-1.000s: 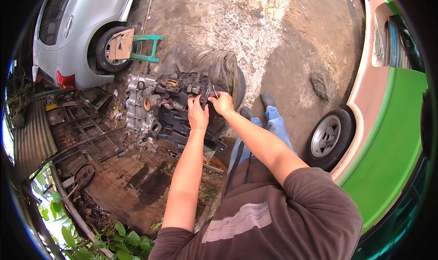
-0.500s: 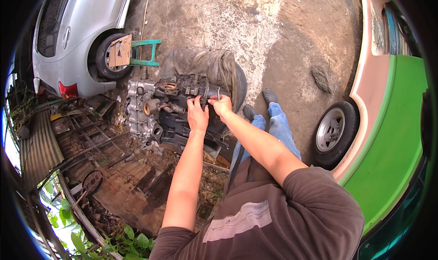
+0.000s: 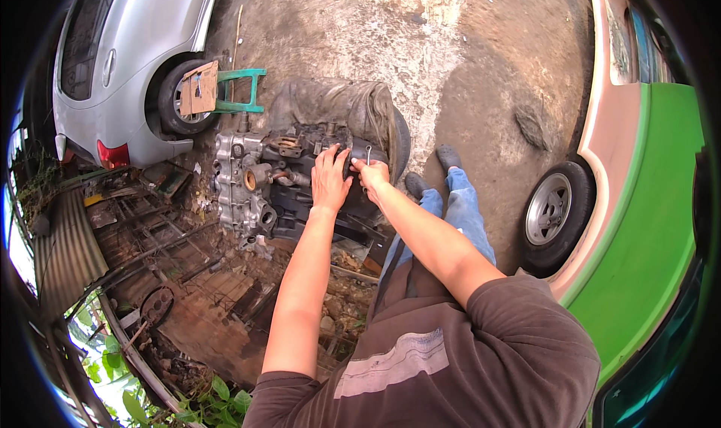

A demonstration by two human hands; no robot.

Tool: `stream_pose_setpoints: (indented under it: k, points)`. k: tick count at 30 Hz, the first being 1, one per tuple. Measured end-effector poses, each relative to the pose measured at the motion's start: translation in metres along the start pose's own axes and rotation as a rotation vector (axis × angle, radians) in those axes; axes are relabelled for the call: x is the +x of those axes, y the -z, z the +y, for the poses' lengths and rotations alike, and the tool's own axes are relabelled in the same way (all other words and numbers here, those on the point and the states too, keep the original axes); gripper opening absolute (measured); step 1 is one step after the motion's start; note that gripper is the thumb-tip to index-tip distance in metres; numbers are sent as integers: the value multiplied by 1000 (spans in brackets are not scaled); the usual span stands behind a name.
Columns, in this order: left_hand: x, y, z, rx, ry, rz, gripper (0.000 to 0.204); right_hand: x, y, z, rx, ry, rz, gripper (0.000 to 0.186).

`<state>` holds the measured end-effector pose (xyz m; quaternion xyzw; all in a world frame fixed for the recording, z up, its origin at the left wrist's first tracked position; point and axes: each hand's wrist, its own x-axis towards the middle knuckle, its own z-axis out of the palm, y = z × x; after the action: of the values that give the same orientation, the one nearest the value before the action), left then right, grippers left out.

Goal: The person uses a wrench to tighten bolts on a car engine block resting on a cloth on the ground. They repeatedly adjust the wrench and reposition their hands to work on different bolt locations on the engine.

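Observation:
A greasy car engine (image 3: 239, 176) with a silver block and dark parts lies on the ground in front of me. My left hand (image 3: 329, 181) rests on its right end, fingers stretched out over a dark curved part (image 3: 347, 163). Just to the right, my right hand (image 3: 373, 177) is closed round a slim metal wrench (image 3: 368, 152). The ring end of the wrench sticks up above my fingers; its lower part shows only partly below them. What lies under my left palm is hidden.
Behind the engine, a dirty grey cloth (image 3: 323, 97) drapes over a tyre (image 3: 403, 139). A green stool (image 3: 251, 90) with cardboard (image 3: 199, 90) stands by a silver car (image 3: 143, 60). Scrap metal (image 3: 188, 270) covers the left ground. A green and pink vehicle (image 3: 638, 195) stands right.
My left hand has spread flatter over the engine's end. My right hand has shifted slightly, and more of the wrench shows, now below the fingers too. The whole view has moved a little.

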<state>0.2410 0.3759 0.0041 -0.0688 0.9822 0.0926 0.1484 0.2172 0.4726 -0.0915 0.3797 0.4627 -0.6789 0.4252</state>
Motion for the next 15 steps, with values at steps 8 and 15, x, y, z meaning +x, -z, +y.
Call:
stream_pose_setpoints:
  k: [8,15]
  points:
    - [4,-1,-23,-91,-99,-17,79,5,5,14,135,39,-106,10]
    - [9,0,-32,-151,-153,-21,82,6,1,7,-7,5,-65,17]
